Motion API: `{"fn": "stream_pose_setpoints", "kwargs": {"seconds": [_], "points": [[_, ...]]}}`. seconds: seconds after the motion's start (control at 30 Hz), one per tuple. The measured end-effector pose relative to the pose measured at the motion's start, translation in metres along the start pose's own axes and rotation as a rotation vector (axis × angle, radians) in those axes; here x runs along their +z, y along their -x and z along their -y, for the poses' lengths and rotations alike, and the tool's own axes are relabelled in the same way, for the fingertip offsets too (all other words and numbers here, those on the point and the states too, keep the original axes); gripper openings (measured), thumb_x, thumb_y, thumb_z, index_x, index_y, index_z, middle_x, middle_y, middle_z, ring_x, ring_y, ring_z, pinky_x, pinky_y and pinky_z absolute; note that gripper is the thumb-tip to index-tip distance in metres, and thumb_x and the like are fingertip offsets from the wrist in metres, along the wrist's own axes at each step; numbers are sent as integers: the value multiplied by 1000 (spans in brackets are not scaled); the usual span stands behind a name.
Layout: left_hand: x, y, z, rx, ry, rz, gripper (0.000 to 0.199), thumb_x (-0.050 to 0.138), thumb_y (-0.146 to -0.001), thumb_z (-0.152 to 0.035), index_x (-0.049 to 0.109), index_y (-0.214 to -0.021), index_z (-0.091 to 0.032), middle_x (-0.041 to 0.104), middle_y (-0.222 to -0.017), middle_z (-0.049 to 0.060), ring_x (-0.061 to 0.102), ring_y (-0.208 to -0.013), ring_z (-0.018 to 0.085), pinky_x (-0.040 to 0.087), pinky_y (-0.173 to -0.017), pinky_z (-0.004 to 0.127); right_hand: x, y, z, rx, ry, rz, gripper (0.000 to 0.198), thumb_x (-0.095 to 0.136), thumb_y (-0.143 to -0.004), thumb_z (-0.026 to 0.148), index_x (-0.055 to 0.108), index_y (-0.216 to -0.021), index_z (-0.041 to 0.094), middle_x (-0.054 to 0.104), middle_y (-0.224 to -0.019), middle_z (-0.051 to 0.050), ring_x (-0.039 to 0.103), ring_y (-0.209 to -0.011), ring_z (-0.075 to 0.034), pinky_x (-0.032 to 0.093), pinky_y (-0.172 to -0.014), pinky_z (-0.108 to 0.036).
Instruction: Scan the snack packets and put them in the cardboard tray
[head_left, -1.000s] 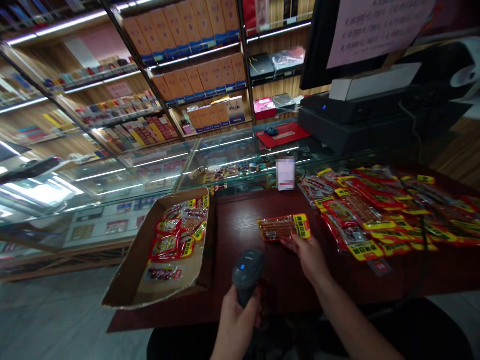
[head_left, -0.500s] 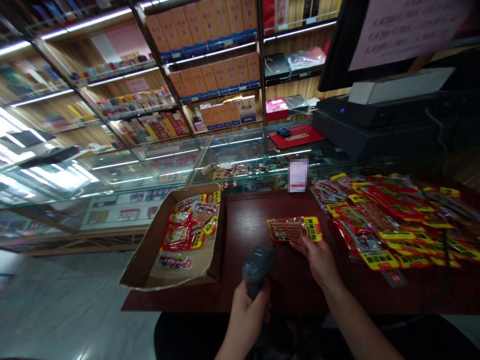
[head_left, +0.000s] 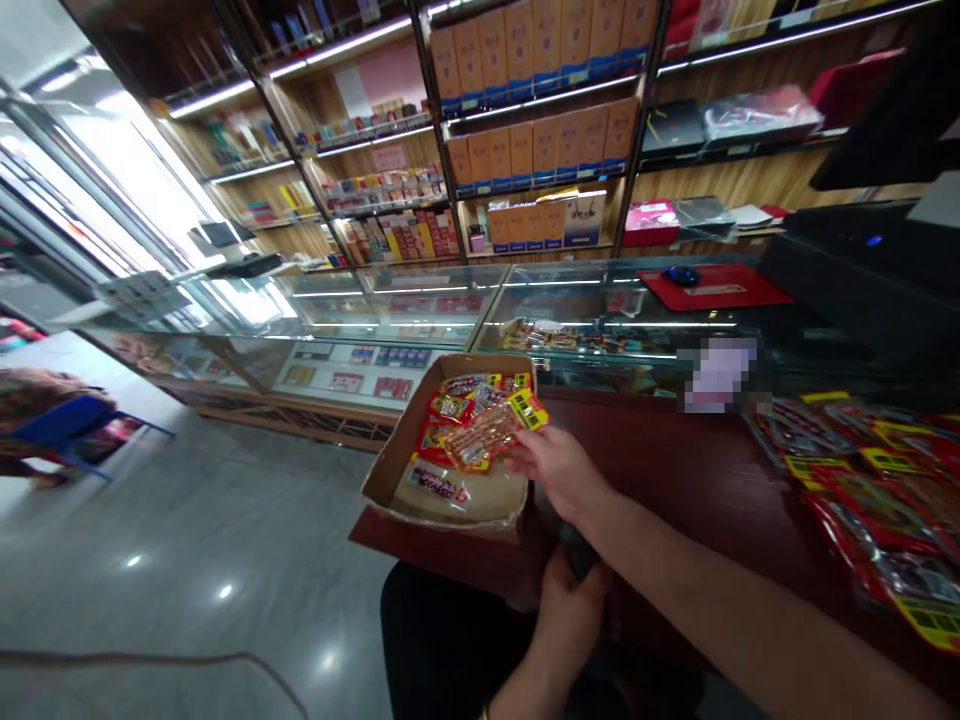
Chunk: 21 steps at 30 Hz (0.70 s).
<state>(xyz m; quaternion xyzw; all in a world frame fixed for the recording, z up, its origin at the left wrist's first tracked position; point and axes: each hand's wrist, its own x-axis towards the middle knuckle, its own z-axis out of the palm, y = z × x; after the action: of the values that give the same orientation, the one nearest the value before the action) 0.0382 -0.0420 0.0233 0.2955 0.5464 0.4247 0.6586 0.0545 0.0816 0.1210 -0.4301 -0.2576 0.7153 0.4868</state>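
My right hand (head_left: pixel 559 468) pinches one end of a clear snack packet (head_left: pixel 480 436) with a yellow and red label, holding it over the cardboard box (head_left: pixel 381 488). Several smaller snack packets (head_left: pixel 442 482) lie inside that box. Below my right forearm, my left hand (head_left: pixel 571 605) is wrapped round the handle of a dark barcode scanner (head_left: pixel 579 552); the scanner's head is mostly hidden behind the right arm. At the right, a heap of red and yellow snack packets (head_left: pixel 870 500) covers the dark red tabletop (head_left: pixel 675 470).
A glass display counter (head_left: pixel 420 325) runs behind the table, with a red mat (head_left: pixel 720 288) and a blue mouse (head_left: pixel 681 275) on it. Dark equipment (head_left: pixel 847 270) stands at the right. A blue chair (head_left: pixel 71 425) is on the floor at far left.
My right hand has carried the snack packet leftward from above the table to over the cardboard box. The view has turned left. My left hand still grips the scanner, now partly covered.
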Motion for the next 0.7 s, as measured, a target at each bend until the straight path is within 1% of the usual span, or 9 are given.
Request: {"fn": "stream_pose_setpoints", "kwargs": {"seconds": [0.1,0.2,0.3,0.37,0.4,0.43,0.5,0.6,0.7], "points": [[-2,-4,8,13,36,-21,42,75,-69,-44,59,-94,-15,58,-47,-4,47,-34,11,38,-35,22,40,-14,-19,118,7,111,13,75,-80,24,63,-81,20,71,-84,0,66,-74,-10,54,-72,-22],[-6,-7,12,9,25,-19,43,77,-66,-44,63,-91,-13,57,-43,-4,50,-34,14,39,-36,24,51,-9,-31,214,55,176,21,83,-71,23,64,-78,17,71,-81,-4,67,-73,-15,56,-74,-32],[-9,-11,12,30,-36,-14,39,79,-64,-46,63,-82,-15,56,-42,-4,53,-36,14,40,-38,24,21,6,-22,164,110,354,36,87,-64,23,70,-96,18,74,-101,-8,71,-90,-21,56,-85,-39],[-9,-14,10,25,-81,-36,40,80,-64,-51,61,-75,-17,54,-41,-5,48,-33,12,37,-35,22,-25,20,-2,-68,249,438,47,81,-73,32,68,-117,25,71,-124,-7,68,-110,-23,52,-97,-42],[-8,-14,9,17,-99,-27,42,80,-64,-54,61,-75,-17,55,-42,-5,48,-33,11,37,-35,22,-54,29,10,-222,380,391,47,74,-79,35,66,-125,27,68,-131,-6,64,-118,-24,49,-103,-43],[-7,-14,7,13,-108,-18,45,80,-63,-56,61,-77,-17,56,-44,-5,48,-33,11,37,-34,21,-87,38,23,-378,557,256,44,66,-86,37,65,-128,27,67,-134,-7,61,-124,-25,45,-108,-45],[-3,-12,5,10,-115,4,52,81,-61,-59,63,-84,-16,58,-48,-5,49,-34,11,38,-34,21,-158,57,46,-584,1024,-287,37,59,-89,32,69,-123,24,66,-134,-10,53,-132,-29,33,-116,-52],[1,-10,4,25,-125,-6,58,81,-59,-63,61,-88,-16,57,-48,-6,48,-33,11,38,-33,21,-255,80,59,-562,1570,-1025,43,54,-90,23,64,-129,10,50,-149,-23,27,-147,-43,14,-115,-71],[4,-9,2,44,-152,-40,56,80,-58,-63,59,-84,-18,56,-45,-7,48,-32,11,37,-32,21,-311,95,51,-459,1815,-1273,43,49,-93,25,63,-129,5,40,-154,-29,18,-149,-47,14,-108,-77]]}}
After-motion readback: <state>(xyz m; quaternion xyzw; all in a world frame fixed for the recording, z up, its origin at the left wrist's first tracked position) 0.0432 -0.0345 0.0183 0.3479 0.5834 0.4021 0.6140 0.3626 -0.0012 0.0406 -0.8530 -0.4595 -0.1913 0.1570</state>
